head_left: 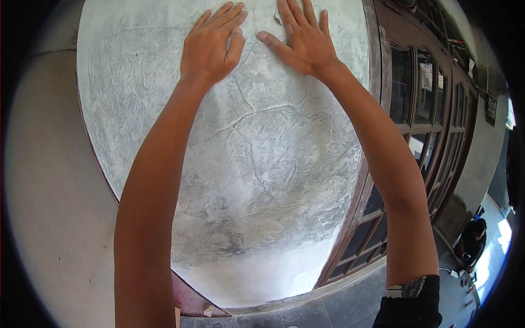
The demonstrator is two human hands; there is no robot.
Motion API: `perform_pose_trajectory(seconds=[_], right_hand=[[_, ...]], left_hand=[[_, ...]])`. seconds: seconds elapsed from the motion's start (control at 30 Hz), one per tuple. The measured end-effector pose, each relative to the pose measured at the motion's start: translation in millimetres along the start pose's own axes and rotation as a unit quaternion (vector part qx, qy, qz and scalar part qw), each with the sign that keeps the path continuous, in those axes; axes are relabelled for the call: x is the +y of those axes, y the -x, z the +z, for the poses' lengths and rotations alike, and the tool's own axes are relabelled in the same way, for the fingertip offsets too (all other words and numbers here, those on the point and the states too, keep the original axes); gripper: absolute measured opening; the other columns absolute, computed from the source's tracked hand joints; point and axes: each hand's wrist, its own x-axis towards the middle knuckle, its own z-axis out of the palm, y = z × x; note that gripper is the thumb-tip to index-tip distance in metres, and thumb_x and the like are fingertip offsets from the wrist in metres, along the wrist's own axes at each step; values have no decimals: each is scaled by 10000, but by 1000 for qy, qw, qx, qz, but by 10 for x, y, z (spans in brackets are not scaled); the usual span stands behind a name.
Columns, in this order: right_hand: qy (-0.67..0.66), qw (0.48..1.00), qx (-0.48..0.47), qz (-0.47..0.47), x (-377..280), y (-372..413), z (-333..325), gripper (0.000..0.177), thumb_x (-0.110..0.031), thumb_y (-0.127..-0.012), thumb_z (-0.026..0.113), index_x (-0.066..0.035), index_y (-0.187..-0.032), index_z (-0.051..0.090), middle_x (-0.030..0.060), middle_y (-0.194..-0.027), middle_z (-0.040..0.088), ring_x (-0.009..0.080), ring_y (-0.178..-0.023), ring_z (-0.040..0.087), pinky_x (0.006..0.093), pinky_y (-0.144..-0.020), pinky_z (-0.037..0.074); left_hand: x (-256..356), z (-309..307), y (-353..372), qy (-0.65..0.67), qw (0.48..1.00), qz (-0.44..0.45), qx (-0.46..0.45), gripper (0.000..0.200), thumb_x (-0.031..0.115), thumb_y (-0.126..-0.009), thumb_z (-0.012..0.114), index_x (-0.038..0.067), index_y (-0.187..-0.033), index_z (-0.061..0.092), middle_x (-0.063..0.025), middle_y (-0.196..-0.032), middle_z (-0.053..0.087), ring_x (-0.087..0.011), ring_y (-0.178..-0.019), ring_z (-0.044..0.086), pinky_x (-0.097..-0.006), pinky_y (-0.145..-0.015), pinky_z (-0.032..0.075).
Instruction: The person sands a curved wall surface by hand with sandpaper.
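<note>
Both arms reach up in front of a grey-white plastered wall (262, 142) with a rough, streaky surface and several cracks. My left hand (213, 49) is open near the top of the wall, its fingers extended and fairly close together. To its right, my right hand (303, 41) is open too, with fingers and thumb spread. Each hand appears to lie against the plaster, palm towards it, and neither holds anything. A branching crack (252, 113) runs below the hands. Beside the right index finger the plaster has a small raised or broken edge.
A brown wooden frame with glass panes (421, 93) borders the wall on the right. A plain wall (49, 164) is at left. Dark floor tiles (306, 314) lie below. At far right a person (471, 243) sits low near a white power strip (450, 273).
</note>
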Motion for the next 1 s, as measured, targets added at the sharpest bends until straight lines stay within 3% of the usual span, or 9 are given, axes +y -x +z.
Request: perform_pose_trajectory(seconds=[0.07, 0.13, 0.27, 0.33, 0.37, 0.6, 0.73, 0.8, 1.0], right_hand=[[-63, 984, -147, 81, -153, -180, -270, 1055, -765, -996, 309, 46, -1636, 99, 223, -1729, 66, 397, -1602, 46, 588, -1281, 49], [-85, 996, -5, 13, -339, 210, -134, 1045, -786, -949, 425, 3, -1617, 277, 171, -1708, 223, 420, -1583, 145, 655, -1250, 126], [-56, 992, -110, -11, -536, 588, -325, 1045, -808, -951, 396, -55, -1651, 213, 170, -1731, 144, 430, -1589, 100, 689, -1235, 110], [-83, 995, -2, 57, -317, 158, -62, 1071, -836, -915, 424, -46, -1626, 295, 189, -1710, 206, 453, -1580, 123, 721, -1215, 110], [-65, 991, -51, 105, -262, -57, -106, 1032, -819, -952, 361, -115, -1673, 140, 159, -1737, 118, 356, -1604, 93, 709, -1228, 107], [-58, 991, -111, 41, -731, 671, -358, 1117, -854, -922, 373, -20, -1645, 200, 228, -1720, 130, 394, -1601, 85, 698, -1227, 99], [-47, 995, -38, 82, -212, -71, -40, 1078, -836, -944, 351, -43, -1655, 182, 203, -1727, 132, 373, -1606, 76, 730, -1209, 80], [-49, 973, -173, 147, -309, -269, -283, 1040, -757, -999, 323, 30, -1641, 100, 221, -1730, 59, 395, -1602, 49, 616, -1271, 60], [-49, 989, -133, 46, -573, 709, -410, 1052, -816, -953, 363, -38, -1647, 222, 212, -1724, 137, 381, -1605, 78, 708, -1222, 82]], left_hand=[[-13, 2, 13, -2, 1000, 0, 0, 418, 106, -939, 483, -73, -1260, 682, -226, -1397, 641, -383, -1387, 536, -518, -1192, 364], [1, -6, 10, 1, 1000, -1, 1, 423, 112, -941, 479, -72, -1263, 681, -224, -1398, 641, -381, -1388, 535, -516, -1194, 361], [10, 0, 2, -7, 1000, -2, 3, 427, 118, -945, 471, -72, -1267, 679, -220, -1403, 639, -380, -1393, 531, -511, -1198, 357], [12, -9, 0, -1, 1000, 0, -1, 424, 118, -947, 473, -70, -1265, 680, -220, -1404, 638, -380, -1393, 531, -509, -1197, 359], [7, -22, 2, 1, 1000, -1, -4, 420, 119, -948, 475, -69, -1263, 681, -219, -1405, 637, -379, -1393, 531, -508, -1196, 361], [14, -18, 26, 12, 1000, -3, 12, 428, 140, -960, 459, -67, -1260, 684, -223, -1399, 639, -380, -1385, 538, -513, -1194, 361], [29, -26, -5, 11, 1000, -3, 5, 425, 127, -963, 455, -70, -1264, 681, -218, -1398, 643, -378, -1386, 537, -512, -1195, 360], [19, -32, -5, 16, 1000, -7, 3, 422, 119, -962, 457, -69, -1266, 680, -217, -1398, 643, -378, -1388, 536, -511, -1195, 360], [17, -5, 12, 10, 1000, -15, 11, 427, 125, -971, 446, -67, -1273, 678, -218, -1403, 639, -379, -1396, 527, -511, -1201, 353]])
